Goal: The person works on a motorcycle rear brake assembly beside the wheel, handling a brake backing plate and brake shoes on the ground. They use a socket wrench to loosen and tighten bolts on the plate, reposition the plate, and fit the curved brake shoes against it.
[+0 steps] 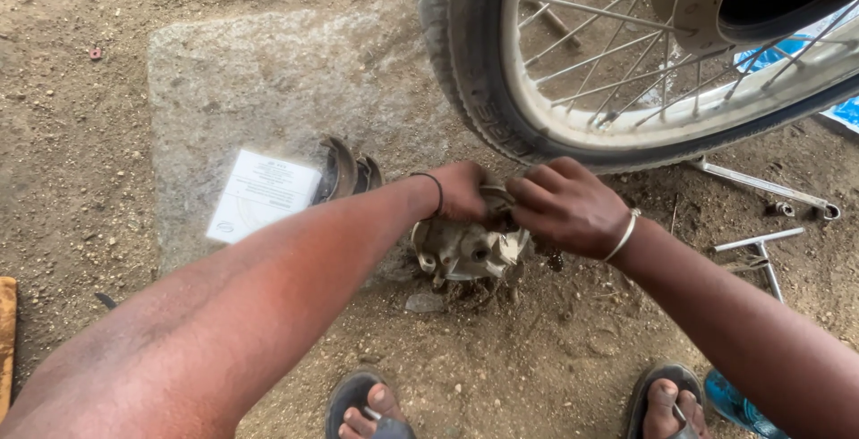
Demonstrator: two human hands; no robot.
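Note:
A grimy metal brake hub plate (465, 251) rests on the dirt below a spoked motorcycle wheel (626, 63). My left hand (461, 190), a black band on its wrist, grips the plate's upper left edge. My right hand (565, 206), with a pale bangle, closes on a curved part at the plate's top, fingers curled over it. The spot where both hands meet hides what lies between them. A pair of worn curved brake shoes (347, 172) stands on the stone slab just left of my left hand.
A flat grey stone slab (259, 72) holds a white printed card (264, 196). Metal rods and a T-shaped spanner (761, 242) lie on the dirt at right. My sandalled feet (371, 403) show at the bottom edge. Blue plastic (846, 112) sits behind the wheel.

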